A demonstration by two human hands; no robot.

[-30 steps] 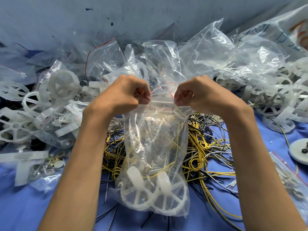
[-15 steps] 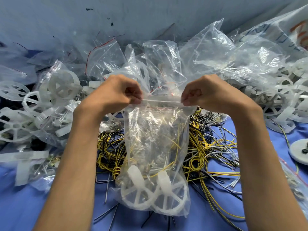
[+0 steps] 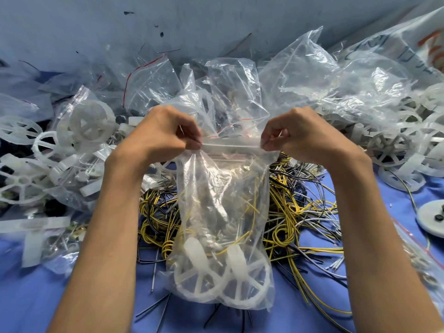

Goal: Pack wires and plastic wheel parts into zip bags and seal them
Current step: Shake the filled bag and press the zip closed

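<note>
A clear zip bag (image 3: 223, 200) hangs upright in front of me. Two white plastic wheel parts (image 3: 221, 282) lie side by side at its bottom, with yellow wire above them inside. My left hand (image 3: 165, 135) pinches the left end of the zip strip (image 3: 231, 146). My right hand (image 3: 298, 137) pinches the right end, so the strip is stretched flat between them. Behind the bag lies a tangle of yellow, black and grey wires (image 3: 295, 219) on the blue table (image 3: 28, 296).
Packed bags with wheels (image 3: 84, 131) pile up at the left. Loose white wheels (image 3: 394, 150) lie at the right under empty clear bags (image 3: 312, 75). A white disc (image 3: 432, 218) sits at the right edge. A grey wall (image 3: 192, 20) stands behind.
Both hands have slid apart along the zip strip, from near its middle out to its two ends. The bag has stayed in place.
</note>
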